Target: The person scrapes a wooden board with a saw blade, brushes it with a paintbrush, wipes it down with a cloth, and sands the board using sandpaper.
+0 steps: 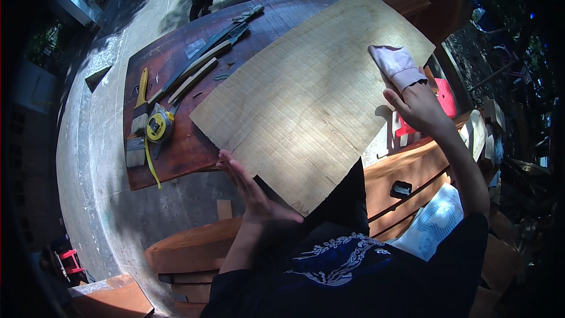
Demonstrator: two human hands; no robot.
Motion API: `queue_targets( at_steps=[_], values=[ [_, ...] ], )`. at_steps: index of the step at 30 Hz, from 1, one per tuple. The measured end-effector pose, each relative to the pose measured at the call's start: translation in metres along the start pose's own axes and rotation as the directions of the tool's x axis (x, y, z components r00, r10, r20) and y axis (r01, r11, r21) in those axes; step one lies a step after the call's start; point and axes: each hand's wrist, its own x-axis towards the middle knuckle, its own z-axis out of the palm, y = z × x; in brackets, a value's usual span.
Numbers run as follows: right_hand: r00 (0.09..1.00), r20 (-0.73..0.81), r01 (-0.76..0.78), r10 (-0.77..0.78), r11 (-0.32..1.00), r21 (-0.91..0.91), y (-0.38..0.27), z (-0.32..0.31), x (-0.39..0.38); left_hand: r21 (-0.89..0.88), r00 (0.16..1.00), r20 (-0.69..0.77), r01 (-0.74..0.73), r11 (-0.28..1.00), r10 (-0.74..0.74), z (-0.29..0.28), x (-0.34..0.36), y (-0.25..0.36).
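A large, light-coloured wooden board [312,106] lies slantwise, its far part over the dark red-brown tabletop [176,156] and its near corner by my body. Against the board's near left edge rests my left hand [252,191], with fingers stretched out and the thumb spread apart along the near corner. My right hand [416,105] is at the board's right side, closed on a pale lilac folded sheet [395,65]. The sheet lies on the board's upper face; whether it is cloth or sandpaper I cannot tell. My right fingers are partly hidden beneath it.
Left of the board lie a yellow-handled brush [142,97], another brush [135,152], a yellow tape measure [159,125] and several long tools with wooden handles [199,66]. At right are a red plastic stool [445,97], brown wooden planks [406,168] and a white-blue bag [432,218].
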Motion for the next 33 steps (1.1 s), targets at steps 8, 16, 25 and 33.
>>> queue_targets(
  at_steps=[8,16,25,33],
  values=[
    [0.521,-0.123,0.824,-0.845,0.535,-0.187,-0.103,0.067,-0.066,0.008,0.987,0.117,0.106,0.994,-0.106,-0.014,0.025,0.024],
    [0.708,-0.326,0.491,-0.627,0.768,-0.411,-0.084,0.034,-0.022,0.063,0.994,0.053,0.095,0.993,-0.098,-0.022,0.024,0.028],
    [0.971,-0.029,0.225,-0.238,0.945,-0.239,-0.028,0.004,0.013,0.083,0.992,0.085,0.085,0.993,-0.092,-0.023,0.026,0.03],
    [0.612,-0.212,0.732,-0.762,0.648,-0.213,-0.104,0.07,-0.074,0.04,0.995,0.06,0.072,0.997,-0.075,-0.015,0.023,0.026]
  ],
)
